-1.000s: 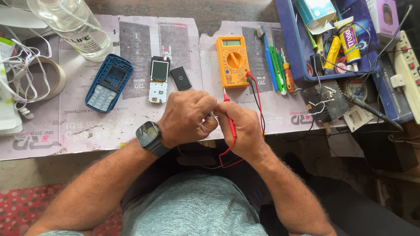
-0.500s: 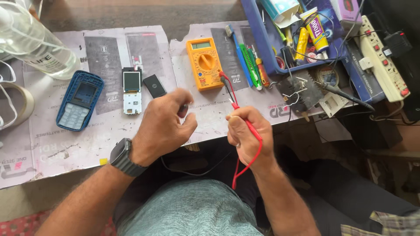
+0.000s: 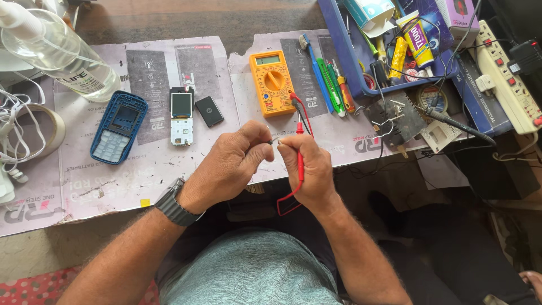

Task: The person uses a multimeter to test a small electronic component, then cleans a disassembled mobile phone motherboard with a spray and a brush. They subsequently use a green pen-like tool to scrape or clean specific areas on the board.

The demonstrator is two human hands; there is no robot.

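Probe tips pinched: slim red plastic probe [image 3: 300, 161] by right hand [image 3: 307, 169], thin metal tip by left hand [image 3: 234, 164], near boxy orange multimeter [image 3: 272, 82].

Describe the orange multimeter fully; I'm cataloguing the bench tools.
The multimeter is an orange, plastic-looking rectangular box lying flat, face up, on the printed paper sheets covering the table. It has a small grey display near its far end and a round rotary dial at its middle. Red and black leads leave its near right corner toward the right hand, which holds a red probe.
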